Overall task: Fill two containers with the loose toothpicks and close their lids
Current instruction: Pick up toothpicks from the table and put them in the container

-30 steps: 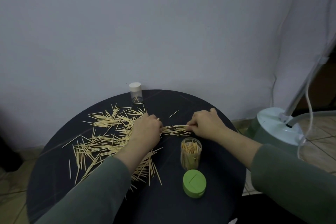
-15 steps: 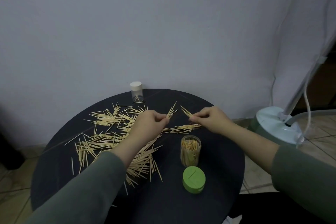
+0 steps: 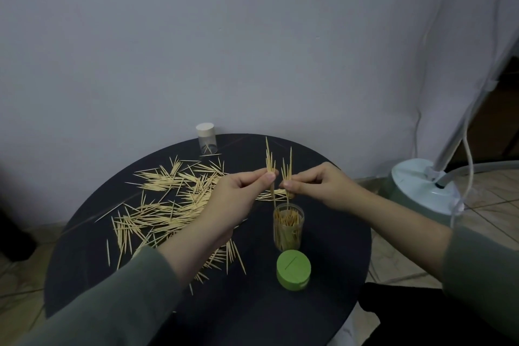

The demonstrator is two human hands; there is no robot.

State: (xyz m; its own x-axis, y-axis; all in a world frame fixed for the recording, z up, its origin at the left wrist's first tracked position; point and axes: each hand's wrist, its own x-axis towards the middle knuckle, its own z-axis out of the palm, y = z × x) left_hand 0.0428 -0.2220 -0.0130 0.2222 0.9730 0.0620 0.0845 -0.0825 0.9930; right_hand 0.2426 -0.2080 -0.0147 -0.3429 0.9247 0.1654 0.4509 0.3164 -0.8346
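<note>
Loose toothpicks (image 3: 168, 205) lie scattered on the round dark table (image 3: 337, 261) to the left of and beneath your left hand (image 3: 238, 194), which pinches a small upright bunch. Beyond it stands a capped clear container (image 3: 207, 139). Your right hand (image 3: 314, 185) pinches another upright bunch just beside the first. Directly below both hands stands an open clear container (image 3: 288, 226), partly filled; its green lid (image 3: 293, 269) lies nearer you.

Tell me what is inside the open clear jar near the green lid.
The open jar holds upright toothpicks, filling most of it. Its bottom is hidden by them.
</note>
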